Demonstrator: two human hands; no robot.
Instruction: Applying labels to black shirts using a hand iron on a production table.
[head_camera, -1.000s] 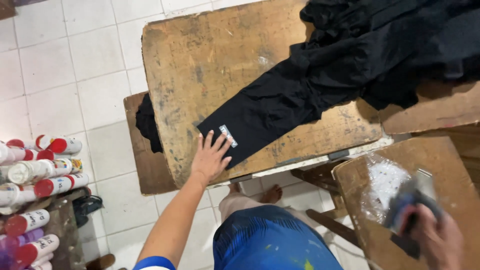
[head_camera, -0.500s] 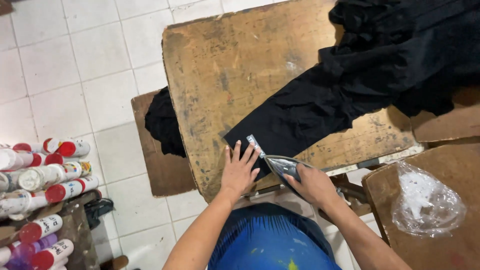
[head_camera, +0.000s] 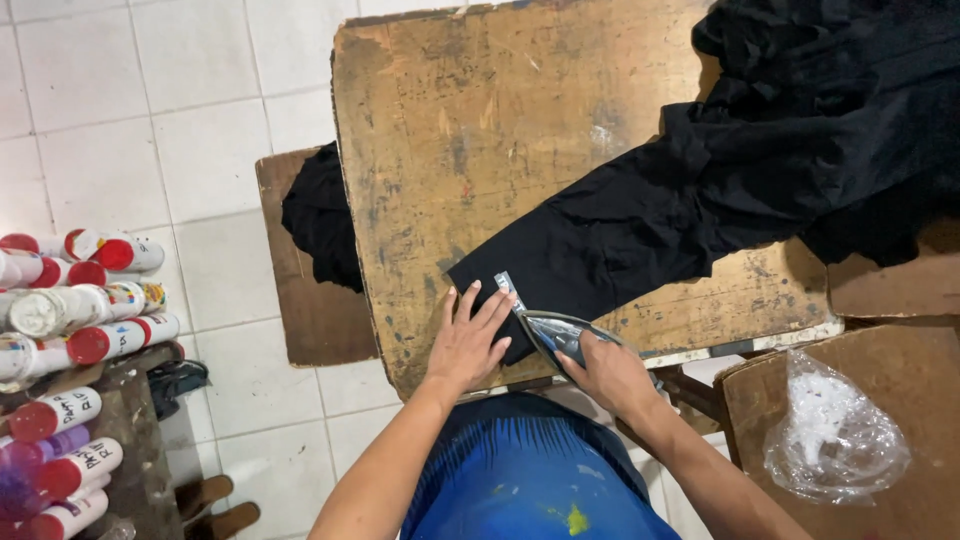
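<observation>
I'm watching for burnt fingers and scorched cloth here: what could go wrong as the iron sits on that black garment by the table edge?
1. The left hand lies flat on the black cloth garment right beside the small metal clothes iron held by the right hand; fingers might get burnt.
2. The pressing happens at the near edge of the worn wooden table, so the iron might slip off.
3. Resting too long may scorch the small white label.
</observation>
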